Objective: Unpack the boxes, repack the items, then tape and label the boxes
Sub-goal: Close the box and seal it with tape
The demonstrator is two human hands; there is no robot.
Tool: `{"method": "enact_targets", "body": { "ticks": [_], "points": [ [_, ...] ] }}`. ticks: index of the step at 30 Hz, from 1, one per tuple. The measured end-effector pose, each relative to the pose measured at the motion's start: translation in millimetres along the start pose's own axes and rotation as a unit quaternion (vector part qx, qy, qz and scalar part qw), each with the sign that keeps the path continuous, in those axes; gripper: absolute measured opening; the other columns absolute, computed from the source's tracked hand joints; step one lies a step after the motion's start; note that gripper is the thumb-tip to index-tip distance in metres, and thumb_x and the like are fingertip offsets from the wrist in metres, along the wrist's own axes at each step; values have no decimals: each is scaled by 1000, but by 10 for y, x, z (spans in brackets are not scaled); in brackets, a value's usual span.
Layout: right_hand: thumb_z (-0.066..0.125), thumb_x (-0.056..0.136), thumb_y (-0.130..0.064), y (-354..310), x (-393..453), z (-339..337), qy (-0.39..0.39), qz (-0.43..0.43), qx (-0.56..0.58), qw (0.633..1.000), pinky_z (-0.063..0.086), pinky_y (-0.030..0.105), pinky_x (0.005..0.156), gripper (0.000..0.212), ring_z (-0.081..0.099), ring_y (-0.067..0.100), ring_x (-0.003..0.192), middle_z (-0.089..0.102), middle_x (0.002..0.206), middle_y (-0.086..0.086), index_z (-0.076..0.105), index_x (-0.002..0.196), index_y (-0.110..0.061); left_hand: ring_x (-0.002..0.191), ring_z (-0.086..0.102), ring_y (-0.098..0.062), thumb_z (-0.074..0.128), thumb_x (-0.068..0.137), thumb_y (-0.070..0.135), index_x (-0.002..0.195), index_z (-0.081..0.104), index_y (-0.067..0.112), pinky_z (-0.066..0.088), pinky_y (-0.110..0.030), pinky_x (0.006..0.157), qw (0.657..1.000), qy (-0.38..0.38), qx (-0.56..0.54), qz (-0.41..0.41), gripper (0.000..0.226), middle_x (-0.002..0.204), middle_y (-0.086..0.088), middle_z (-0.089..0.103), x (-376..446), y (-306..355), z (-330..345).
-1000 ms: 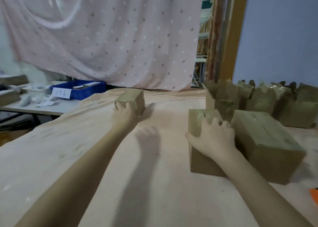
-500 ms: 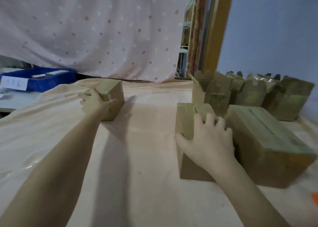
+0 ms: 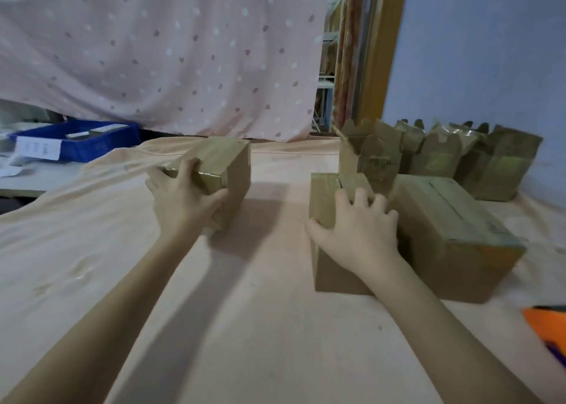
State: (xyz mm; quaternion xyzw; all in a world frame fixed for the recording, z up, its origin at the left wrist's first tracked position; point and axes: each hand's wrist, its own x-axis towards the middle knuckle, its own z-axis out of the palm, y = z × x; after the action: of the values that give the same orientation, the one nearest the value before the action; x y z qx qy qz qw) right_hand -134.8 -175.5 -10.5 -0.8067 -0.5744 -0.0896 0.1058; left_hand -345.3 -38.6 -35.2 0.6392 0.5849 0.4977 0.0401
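My left hand [image 3: 183, 201] grips the near corner of a small taped cardboard box [image 3: 223, 170], fingers over its top and thumb on its side; the box sits slightly tilted on the cloth. My right hand [image 3: 358, 229] rests on top of a second closed cardboard box [image 3: 333, 250], thumb down its left side and fingers curled over the top. A larger taped box [image 3: 453, 235] stands right beside it, touching.
Several opened boxes [image 3: 435, 158] with raised flaps stand at the back right. A blue bin [image 3: 79, 143] with a white label sits on a table at far left. A peach cloth [image 3: 245, 327] covers the work surface. An orange object [image 3: 548, 327] lies at the right edge.
My left hand has pulled the small box from the far middle of the cloth toward me. My right hand has stayed on its box.
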Motion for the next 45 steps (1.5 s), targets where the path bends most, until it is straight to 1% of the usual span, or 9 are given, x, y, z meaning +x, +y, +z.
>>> {"method": "enact_targets", "body": {
  "ticks": [18,24,27,29,33,36,38,41,45],
  "points": [
    [33,85,-73,129,-135,-109,-67,-2,37,997,33,49,100,81,24,43,136,29,151,12,32,146,-19,113,34,-33,78,60,53,123,48,29,35,-34,67,995,-17,90,-38,74,122,-12,32,-1279,622,-155],
    [34,84,-75,154,-167,-111,-89,-29,10,996,28,49,105,91,11,45,142,18,156,13,17,152,-18,119,34,-36,76,64,55,127,45,25,41,-42,85,992,-33,108,-55,77,128,-17,32,-1272,561,-209],
    [24,81,-82,216,-192,-142,-100,-31,32,994,19,49,111,96,8,42,144,13,158,16,16,153,-18,140,15,-44,75,62,59,136,41,16,15,-51,114,984,-28,173,8,92,146,-31,22,-1252,556,-187],
    [19,83,-80,322,-167,-232,-67,-19,61,996,18,49,112,92,11,40,144,17,157,18,24,151,-18,143,9,-44,76,66,55,140,40,10,6,-50,116,981,-15,173,82,94,149,-33,20,-1264,694,-154],
    [31,92,-64,696,-91,-399,14,12,-33,999,28,50,109,72,26,42,138,35,148,22,39,141,-12,129,41,-49,76,70,23,121,58,0,36,-55,105,957,24,117,264,59,127,-32,52,-1374,1218,33],
    [39,87,-68,978,-89,-425,-41,77,-91,992,30,53,109,81,23,47,138,27,151,25,30,146,-12,131,39,-47,73,75,26,122,58,2,26,-54,110,944,-45,109,308,55,129,-29,52,-1465,1587,170],
    [37,86,-72,1128,-96,-392,-86,110,-83,987,29,55,109,88,20,49,138,18,154,25,21,150,-13,138,29,-42,51,86,48,129,53,7,15,-50,115,948,-118,137,264,59,139,-26,44,-1518,1771,229],
    [38,83,-75,1303,-105,-349,-111,132,-27,985,39,48,99,91,31,45,133,23,151,24,21,149,-14,135,27,-42,29,83,73,129,49,13,24,-51,110,943,-193,232,139,78,138,-22,41,-1504,1924,281],
    [41,82,-73,1459,-97,-345,-98,122,27,987,41,39,92,88,36,38,130,30,146,19,25,147,-15,138,23,-40,14,75,81,124,53,14,19,-53,110,937,-196,264,119,92,138,-21,41,-1502,1899,313]
  ]
}}
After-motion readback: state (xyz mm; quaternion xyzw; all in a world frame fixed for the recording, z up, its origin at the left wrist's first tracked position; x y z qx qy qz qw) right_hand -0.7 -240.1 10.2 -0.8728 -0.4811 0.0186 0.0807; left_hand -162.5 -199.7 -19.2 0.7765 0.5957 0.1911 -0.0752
